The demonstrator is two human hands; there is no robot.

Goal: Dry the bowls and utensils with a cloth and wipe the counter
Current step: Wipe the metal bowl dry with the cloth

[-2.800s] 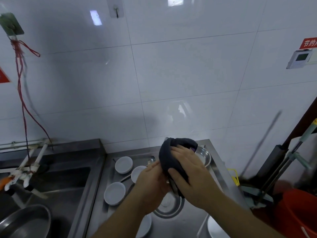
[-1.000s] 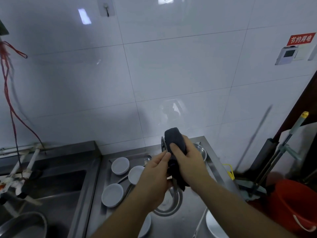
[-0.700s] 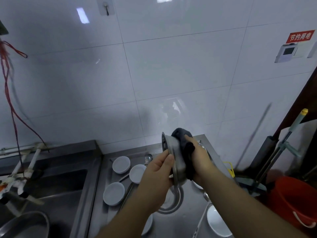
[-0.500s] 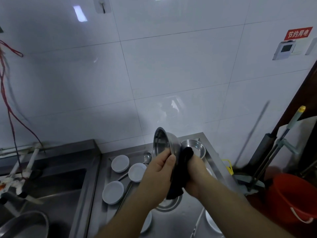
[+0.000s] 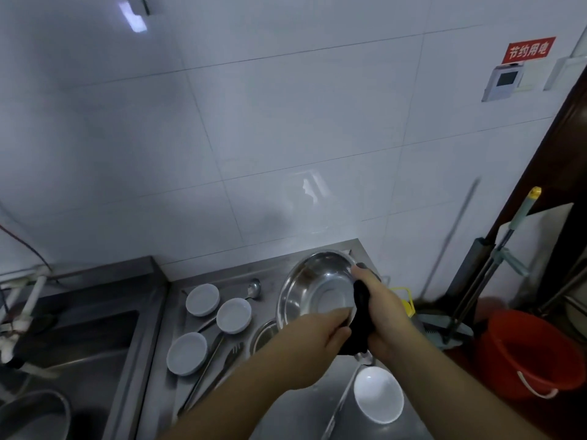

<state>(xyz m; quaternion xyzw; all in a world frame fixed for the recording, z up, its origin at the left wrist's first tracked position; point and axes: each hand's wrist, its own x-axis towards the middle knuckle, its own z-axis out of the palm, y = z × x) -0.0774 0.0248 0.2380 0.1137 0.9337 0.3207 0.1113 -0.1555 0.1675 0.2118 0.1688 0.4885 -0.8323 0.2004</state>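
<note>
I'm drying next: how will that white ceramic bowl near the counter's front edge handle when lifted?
The white ceramic bowl looks glossy, so probably slippery if wet. Ceramic, likely heavier than the steel bowl and chippable against the steel counter. It sits upright, so unlikely to roll.

White glossy wall tiles (image 5: 286,122) fill the upper frame; a red sign (image 5: 528,50) upper right, an orange bucket (image 5: 529,350) lower right.

Bare forearms, no sleeves; left hand (image 5: 313,341), right hand (image 5: 386,315) ungloved.
</note>
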